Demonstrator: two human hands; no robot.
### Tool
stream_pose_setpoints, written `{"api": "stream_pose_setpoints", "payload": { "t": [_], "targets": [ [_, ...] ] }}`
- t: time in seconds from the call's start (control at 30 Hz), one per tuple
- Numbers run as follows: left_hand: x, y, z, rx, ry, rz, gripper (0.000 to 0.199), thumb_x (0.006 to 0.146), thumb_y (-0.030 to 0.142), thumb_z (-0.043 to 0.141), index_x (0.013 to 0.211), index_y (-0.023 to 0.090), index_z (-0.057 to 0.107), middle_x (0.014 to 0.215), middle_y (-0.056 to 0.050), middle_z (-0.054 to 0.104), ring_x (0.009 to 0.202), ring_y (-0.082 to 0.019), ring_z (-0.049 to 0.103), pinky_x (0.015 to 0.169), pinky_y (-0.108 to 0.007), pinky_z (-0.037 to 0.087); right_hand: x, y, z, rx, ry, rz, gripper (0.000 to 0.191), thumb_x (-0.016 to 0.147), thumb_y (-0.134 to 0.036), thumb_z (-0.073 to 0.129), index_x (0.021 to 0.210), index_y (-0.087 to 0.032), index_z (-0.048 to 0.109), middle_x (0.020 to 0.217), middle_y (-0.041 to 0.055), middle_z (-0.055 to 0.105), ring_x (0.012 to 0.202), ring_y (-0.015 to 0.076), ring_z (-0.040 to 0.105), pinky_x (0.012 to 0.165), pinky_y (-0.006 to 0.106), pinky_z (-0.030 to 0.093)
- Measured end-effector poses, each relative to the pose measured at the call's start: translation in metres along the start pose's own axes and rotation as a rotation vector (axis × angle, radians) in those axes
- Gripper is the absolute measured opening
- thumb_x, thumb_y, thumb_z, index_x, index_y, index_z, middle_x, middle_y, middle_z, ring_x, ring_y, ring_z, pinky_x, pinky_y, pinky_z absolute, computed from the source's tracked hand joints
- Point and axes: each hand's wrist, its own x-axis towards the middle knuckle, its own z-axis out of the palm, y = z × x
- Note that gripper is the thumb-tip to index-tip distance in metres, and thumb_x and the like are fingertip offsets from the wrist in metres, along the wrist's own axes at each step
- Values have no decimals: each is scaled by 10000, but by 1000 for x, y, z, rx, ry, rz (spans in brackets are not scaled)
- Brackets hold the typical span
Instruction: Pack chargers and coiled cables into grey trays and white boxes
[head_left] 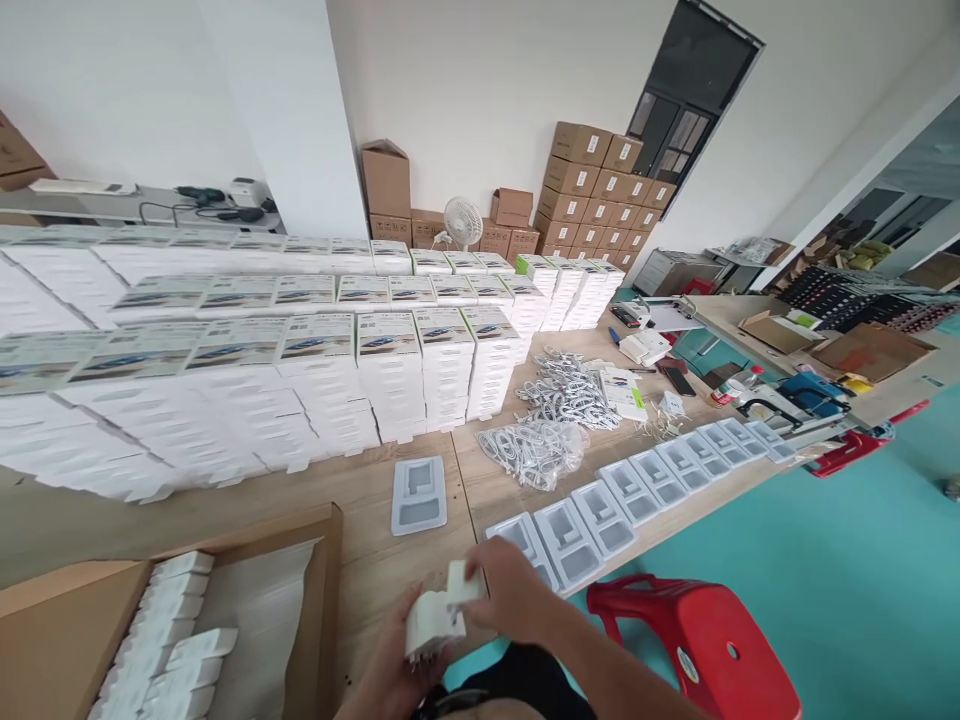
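Observation:
Low in front of me, my left hand (pixel 388 645) is wrapped round a stack of white plug adapters (pixel 429 622), with small metal prongs showing at their lower edge. My right hand (pixel 511 592) pinches one white adapter (pixel 457 578) against the top right of that stack. Beyond my hands a pale plastic blister tray (pixel 419 515) lies alone on the wooden table (pixel 367 545). To the right, a row of similar trays (pixel 571 540) runs along the table edge; no adapters can be made out in them. An open carton (pixel 322 590) at lower left holds several more white adapters (pixel 171 640).
Stacked white printed boxes (pixel 390 375) fill the table's left and back. Coiled white cables (pixel 536 450) lie mid-table, partly in a plastic bag. A red stool (pixel 712 640) stands by the right edge. Farther back are a bottle (pixel 736 385), a fan (pixel 463 222) and brown cartons (pixel 581 180).

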Motion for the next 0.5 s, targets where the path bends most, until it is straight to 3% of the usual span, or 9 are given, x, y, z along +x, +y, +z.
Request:
{"api": "stream_pose_setpoints", "payload": {
  "t": [0.1, 0.23, 0.37, 0.5],
  "targets": [
    [3, -3, -8, -39, 31, -41, 209, 838, 348, 660, 884, 147, 625, 681, -74, 708, 525, -224, 680, 420, -322, 570, 7, 48, -16, -83, 15, 107, 237, 691, -171, 680, 922, -189, 633, 969, 76, 660, 952, 251, 585, 835, 353, 457],
    [1, -11, -9, -74, 47, -7, 235, 809, 363, 696, 886, 151, 632, 706, -85, 701, 570, -239, 682, 483, -384, 606, 21, 95, -18, -162, -52, 77, 345, 695, -102, 651, 1026, -196, 646, 1081, 95, 670, 1039, 286, 585, 875, 392, 460],
    [-4, -22, 4, -83, 70, 19, 291, 805, 377, 703, 969, 141, 651, 764, -103, 705, 656, -272, 695, 661, -528, 612, 26, 120, -7, -173, -126, -47, 476, 720, -66, 621, 1170, -219, 636, 1247, 94, 637, 1171, 283, 545, 977, 394, 433],
    [-4, -30, 20, -70, 47, 48, 397, 795, 414, 709, 1063, 127, 649, 797, -109, 709, 684, -281, 687, 756, -613, 566, 26, 136, 1, -151, -140, -139, 440, 758, -81, 630, 1177, -213, 654, 1304, 88, 616, 1267, 287, 467, 1086, 424, 348]
  ]
}}
